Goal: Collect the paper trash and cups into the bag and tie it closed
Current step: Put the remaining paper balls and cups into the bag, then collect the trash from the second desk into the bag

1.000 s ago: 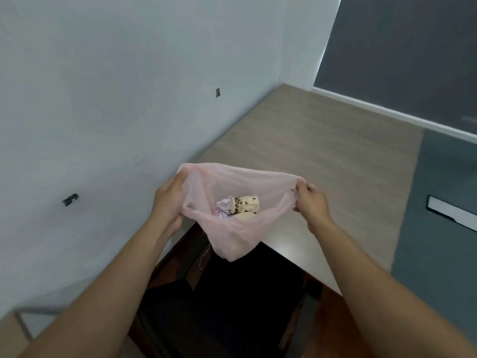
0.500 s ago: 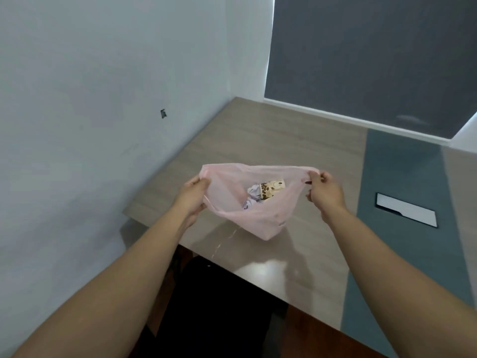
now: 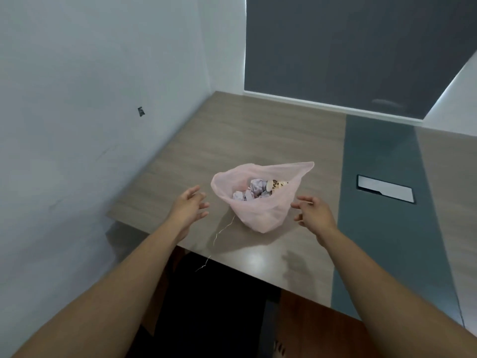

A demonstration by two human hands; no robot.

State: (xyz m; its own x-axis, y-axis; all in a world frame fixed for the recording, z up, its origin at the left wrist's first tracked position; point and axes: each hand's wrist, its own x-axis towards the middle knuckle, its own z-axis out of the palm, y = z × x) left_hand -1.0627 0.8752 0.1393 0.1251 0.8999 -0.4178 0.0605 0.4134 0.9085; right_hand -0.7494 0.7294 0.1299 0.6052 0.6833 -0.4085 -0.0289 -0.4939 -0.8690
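Spreading loose, empty fingers, you hover your left hand [image 3: 189, 206] and right hand [image 3: 313, 213] either side of the pink bag [image 3: 260, 211], which sits open-mouthed on the table [image 3: 258, 135] holding crumpled paper [image 3: 255, 189] and a cup [image 3: 277, 184], seemingly placed to gather its rim for tying.

A grey-brown wood-grain table [image 3: 253, 140] fills the middle of the view, its left side against a plain white wall [image 3: 77, 99]. A small dark mark [image 3: 141, 111] sits on that wall. A wide dark teal band [image 3: 382, 164] runs front to back along the tabletop, and a pale rectangular hatch [image 3: 386, 191] is set flush into it. Behind the table stands a dark grey panel [image 3: 348, 47] with a white strip [image 3: 322, 104] along its lower edge. A thin pale thread [image 3: 222, 231] lies near the table's front edge and trails over it. Below that edge is a dark shape [image 3: 219, 306], too dim to identify, beside a reddish-brown wooden surface [image 3: 309, 332]
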